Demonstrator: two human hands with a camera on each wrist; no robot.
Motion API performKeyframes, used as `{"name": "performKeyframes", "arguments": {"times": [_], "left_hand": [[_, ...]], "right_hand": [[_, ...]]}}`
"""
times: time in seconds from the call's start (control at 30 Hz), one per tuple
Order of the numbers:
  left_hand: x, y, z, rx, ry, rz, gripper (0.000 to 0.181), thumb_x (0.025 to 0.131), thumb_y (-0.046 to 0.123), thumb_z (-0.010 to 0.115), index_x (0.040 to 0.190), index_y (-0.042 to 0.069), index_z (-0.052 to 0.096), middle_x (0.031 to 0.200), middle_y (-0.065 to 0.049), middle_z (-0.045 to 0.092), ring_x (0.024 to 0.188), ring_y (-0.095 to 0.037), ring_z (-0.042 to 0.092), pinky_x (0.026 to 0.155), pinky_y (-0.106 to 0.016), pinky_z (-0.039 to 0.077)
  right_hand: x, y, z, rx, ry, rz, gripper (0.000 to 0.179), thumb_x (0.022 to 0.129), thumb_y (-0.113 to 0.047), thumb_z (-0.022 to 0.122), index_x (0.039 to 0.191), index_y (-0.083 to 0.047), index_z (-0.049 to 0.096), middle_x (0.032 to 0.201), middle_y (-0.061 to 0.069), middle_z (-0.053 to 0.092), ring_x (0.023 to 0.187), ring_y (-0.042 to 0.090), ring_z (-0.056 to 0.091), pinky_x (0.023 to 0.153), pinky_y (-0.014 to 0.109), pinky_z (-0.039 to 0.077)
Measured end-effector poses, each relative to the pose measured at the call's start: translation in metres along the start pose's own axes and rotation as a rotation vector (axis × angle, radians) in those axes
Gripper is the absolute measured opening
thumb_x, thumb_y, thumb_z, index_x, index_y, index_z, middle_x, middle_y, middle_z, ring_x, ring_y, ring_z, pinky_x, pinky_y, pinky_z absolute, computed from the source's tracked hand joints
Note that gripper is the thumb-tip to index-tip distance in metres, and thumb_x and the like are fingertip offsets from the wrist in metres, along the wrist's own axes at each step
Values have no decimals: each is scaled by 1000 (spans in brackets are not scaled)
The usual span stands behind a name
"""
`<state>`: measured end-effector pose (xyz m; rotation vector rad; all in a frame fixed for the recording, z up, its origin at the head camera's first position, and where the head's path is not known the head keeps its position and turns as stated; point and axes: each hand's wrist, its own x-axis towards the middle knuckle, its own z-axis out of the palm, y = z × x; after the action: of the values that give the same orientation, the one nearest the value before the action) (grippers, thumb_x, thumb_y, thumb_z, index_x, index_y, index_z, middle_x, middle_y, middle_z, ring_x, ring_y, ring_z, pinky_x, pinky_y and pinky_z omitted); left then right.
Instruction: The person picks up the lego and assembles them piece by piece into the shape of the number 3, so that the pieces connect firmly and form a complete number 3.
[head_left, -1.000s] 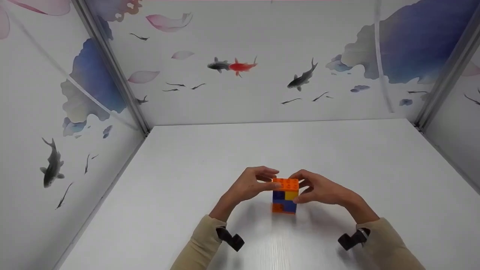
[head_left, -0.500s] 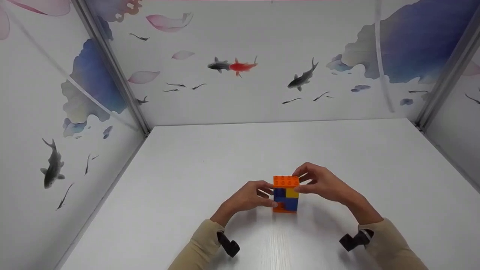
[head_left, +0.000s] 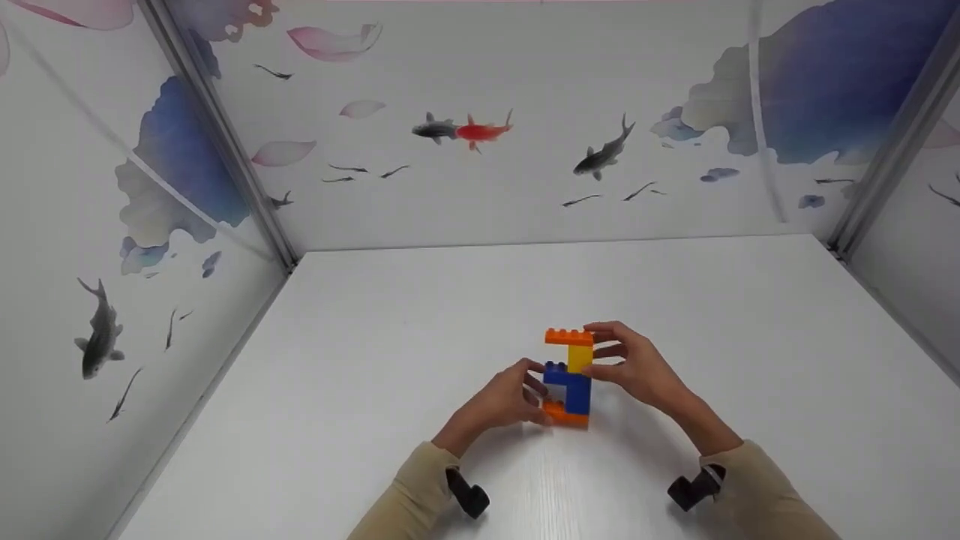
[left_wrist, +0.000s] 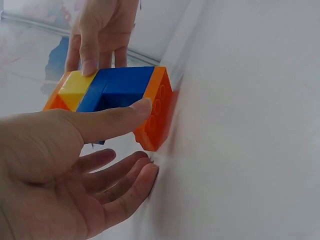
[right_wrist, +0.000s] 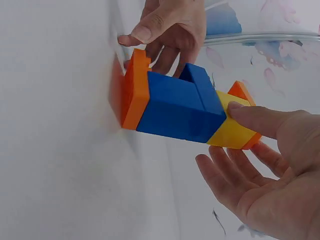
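Note:
A stack of toy building bricks stands between the hands: an orange plate (head_left: 574,420) at the bottom, blue bricks (head_left: 577,391), a yellow brick (head_left: 580,358) and another orange plate (head_left: 568,337) on top. It leans with its top away from the person. In the left wrist view, the bottom plate's hollow underside (left_wrist: 160,107) shows. My right hand (head_left: 637,367) pinches the yellow brick, thumb on its near side. Around the stack's lower left, my left hand (head_left: 506,397) has loosely bent fingers; the right wrist view shows its thumb (right_wrist: 142,33) apart from the bottom plate.
The white tabletop (head_left: 420,315) runs back to a wall (head_left: 525,195) printed with fish and petals. A patterned side panel (head_left: 45,375) rises on the left, another (head_left: 915,277) on the right. Black wrist cameras (head_left: 469,493) sit at both cuffs.
My left hand has moved down from the top plate to the stack's base. The stack has tilted with its top away, and my right hand's grip now lies on the yellow brick.

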<state>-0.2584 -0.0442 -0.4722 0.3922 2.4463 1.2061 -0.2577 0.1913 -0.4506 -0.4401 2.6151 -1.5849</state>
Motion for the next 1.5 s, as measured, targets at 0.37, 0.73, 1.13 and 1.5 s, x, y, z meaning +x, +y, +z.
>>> {"name": "performKeyframes", "arguments": {"times": [0.37, 0.73, 1.13, 1.5], "left_hand": [[8, 5, 4, -91, 38, 44, 73, 84, 4, 78, 145, 14, 39, 120, -11, 68, 109, -22, 67, 93, -38, 59], [29, 7, 4, -76, 58, 52, 81, 86, 7, 77, 153, 15, 32, 135, -13, 60, 113, -24, 64, 95, -39, 58], [45, 9, 1, -64, 125, 31, 88, 82, 2, 80, 155, 16, 32, 148, -12, 51, 111, -24, 63, 100, -39, 55], [52, -4, -2, -106, 167, 41, 75, 83, 12, 82, 148, 14, 44, 144, -11, 56, 108, -21, 65, 99, -37, 56]], "right_hand": [[11, 8, 6, 74, 67, 105, 66, 93, -10, 70, 151, -11, 38, 147, 22, 49, 127, 40, 59, 94, 40, 58], [38, 11, 4, 180, 91, 221, 64, 95, -13, 68, 152, -10, 39, 151, 20, 46, 130, 38, 57, 95, 37, 57], [62, 21, 5, 242, 111, 305, 59, 99, -15, 62, 154, -16, 39, 157, 16, 41, 137, 36, 50, 106, 42, 50], [67, 33, 18, 274, 156, 343, 55, 101, -22, 60, 153, -18, 42, 158, 15, 41, 140, 36, 48, 110, 43, 47]]}}
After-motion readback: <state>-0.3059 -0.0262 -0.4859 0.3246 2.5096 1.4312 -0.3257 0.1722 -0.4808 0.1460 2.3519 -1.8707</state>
